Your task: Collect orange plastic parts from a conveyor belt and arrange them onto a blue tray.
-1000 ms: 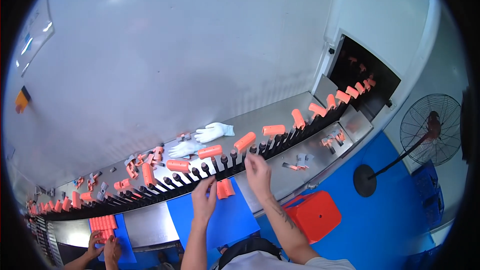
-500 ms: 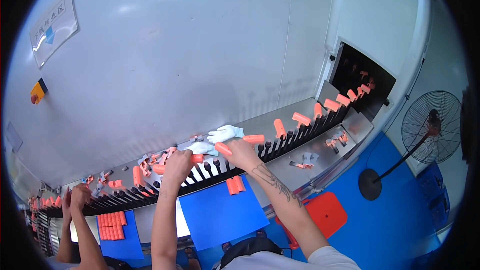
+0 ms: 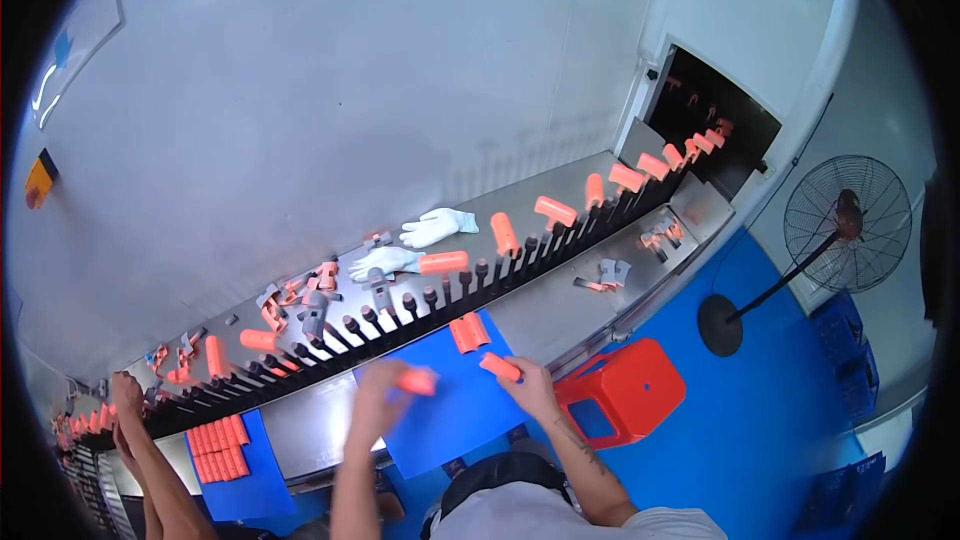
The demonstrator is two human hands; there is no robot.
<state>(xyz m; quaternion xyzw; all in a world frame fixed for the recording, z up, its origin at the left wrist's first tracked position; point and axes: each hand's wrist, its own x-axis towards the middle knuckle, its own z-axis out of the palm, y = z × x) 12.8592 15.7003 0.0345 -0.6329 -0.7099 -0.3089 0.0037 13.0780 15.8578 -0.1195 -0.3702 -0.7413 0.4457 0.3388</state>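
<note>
My left hand, blurred by motion, grips an orange curved plastic shell above the blue sheet. In my right hand is a second orange shell, pinched near the sheet's right edge. Two more orange shells lie side by side at the sheet's far edge. Beyond runs a line of black posts. Some carry orange shells, others stand bare, and grey holders sit on a couple of them.
White gloves and loose orange and grey pieces lie behind the posts. At left, another person's hands work by stacked shells on a blue sheet. A red stool, black fan and dark wall opening are at right.
Both hands have come back from the posts to over the blue sheet, each bringing an orange shell. Grey holders now show on posts where my hands were. The whole view has shifted slightly.
</note>
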